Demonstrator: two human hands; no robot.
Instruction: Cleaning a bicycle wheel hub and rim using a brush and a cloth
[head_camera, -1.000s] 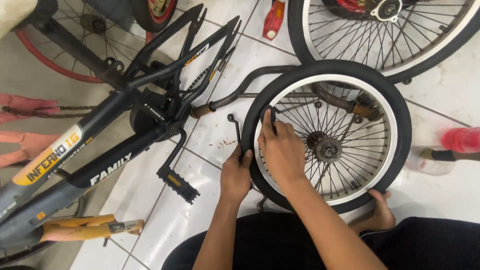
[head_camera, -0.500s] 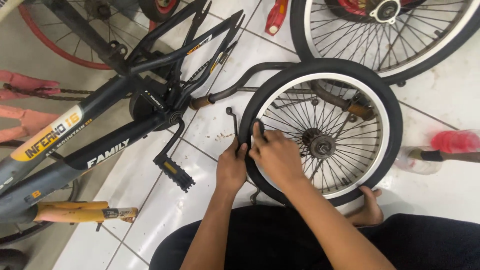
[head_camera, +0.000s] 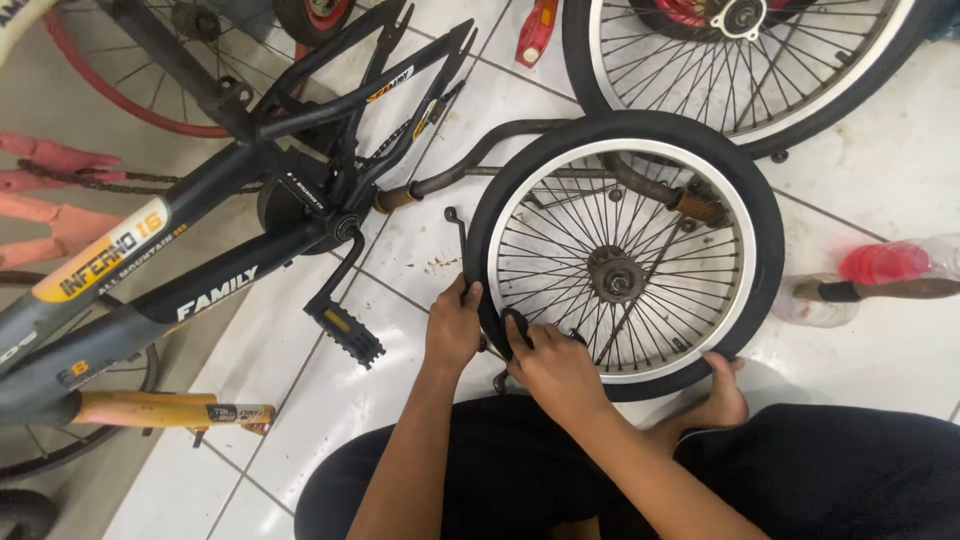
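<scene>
A small bicycle wheel (head_camera: 700, 180) with a black tyre, silver rim and spokes lies flat on the white tiled floor in front of me. My left hand (head_camera: 452, 330) grips the tyre's outer edge at its near left side. My right hand (head_camera: 553, 365) presses on the tyre beside it, fingers hooked over the rim's inner edge. A thin metal lever (head_camera: 459, 232) stands at the tyre's left edge just above my left hand. My bare foot (head_camera: 715, 395) rests against the wheel's near right side.
A dark bicycle frame (head_camera: 190, 260) with a black pedal (head_camera: 348, 333) lies to the left. A larger wheel (head_camera: 760, 60) lies behind. A clear bottle with red liquid (head_camera: 880, 265) and a brush handle (head_camera: 880, 290) sit at the right. Curved handlebars (head_camera: 480, 150) lie under the small wheel.
Both hands have slid along the tyre toward me, from its left side to its near left edge. The view has shifted slightly, bringing the wheel more to centre.
</scene>
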